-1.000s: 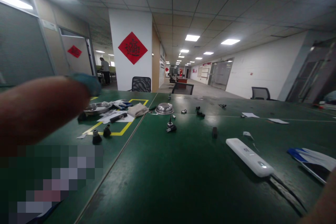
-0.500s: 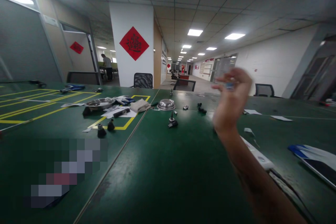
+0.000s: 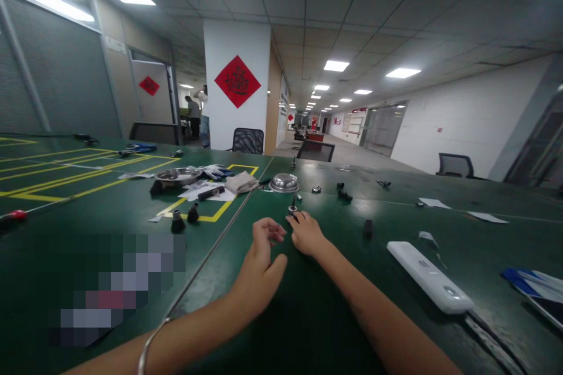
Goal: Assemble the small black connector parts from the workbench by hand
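Observation:
My right hand (image 3: 307,234) reaches over the green table, its fingers closed around a small black part (image 3: 291,218) that they mostly cover. Just beyond those fingertips stands a small metal piece (image 3: 292,208) with a thin upright stem. To the left, my left hand (image 3: 264,258) hovers with curled fingers and the thumb apart, nothing visible in it. A domed metal lid or bowl (image 3: 284,182) lies farther back, near small metal fittings (image 3: 316,189) and black fittings (image 3: 345,194).
Two black cone-shaped parts (image 3: 177,222) stand at left, before a metal dish (image 3: 177,175), gloves (image 3: 215,171) and a cloth (image 3: 241,182). A white power strip (image 3: 428,275) with a cable lies at right, a black block (image 3: 368,228) nearer the middle. One patch at lower left is pixelated.
My right hand has come down from its raised position at right to the small parts in the middle. My left hand has entered from below. The view has shifted slightly.

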